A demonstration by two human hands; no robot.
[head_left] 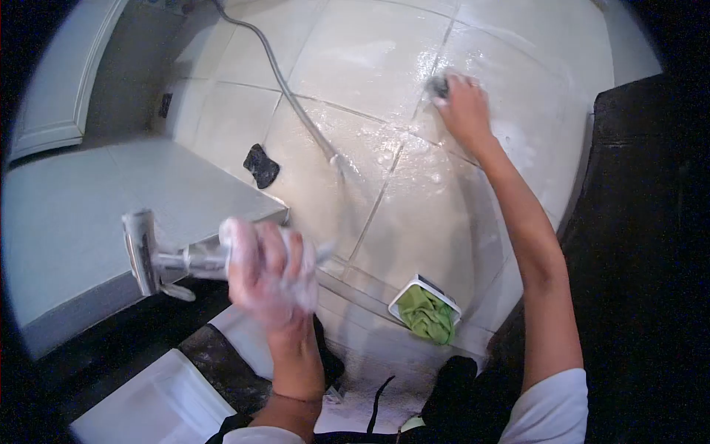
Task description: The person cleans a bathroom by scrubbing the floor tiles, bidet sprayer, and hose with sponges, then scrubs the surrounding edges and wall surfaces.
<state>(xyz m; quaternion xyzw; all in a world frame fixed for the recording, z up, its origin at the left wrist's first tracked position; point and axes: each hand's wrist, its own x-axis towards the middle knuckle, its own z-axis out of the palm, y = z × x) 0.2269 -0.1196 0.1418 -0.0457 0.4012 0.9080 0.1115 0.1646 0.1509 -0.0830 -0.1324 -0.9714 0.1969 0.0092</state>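
Left hand [272, 268]: coated in white suds, fingers wrapped closed round the handle of a chrome sprayer [142, 251]; the sprayer's head points left, above the near part of a pale ledge [133, 185]. Blurred.

Right hand [466, 115]: arm stretched to the far right, fingers curled shut on a dark scrubber [439, 86], which is pressed to the tiled floor [347, 59]; its exact shape is blurred.

Tiled floor: cream, dark joints, wet and glossy, with patches of foam near the right hand and toward the middle.

Metal hose [287, 92]: flexible, grey, running from the far left to mid-floor; its near end is blurred, and whether it joins the sprayer cannot be told.

Black pad [262, 166]: narrow-waisted, flat on the tiles, just beside the ledge's corner.

Green cloth [426, 314]: crumpled, in a small white-rimmed container [418, 281], near right of centre.

White tub [151, 403]: near left, partly in view.

White panelled door [63, 81]: far left, beyond the ledge.
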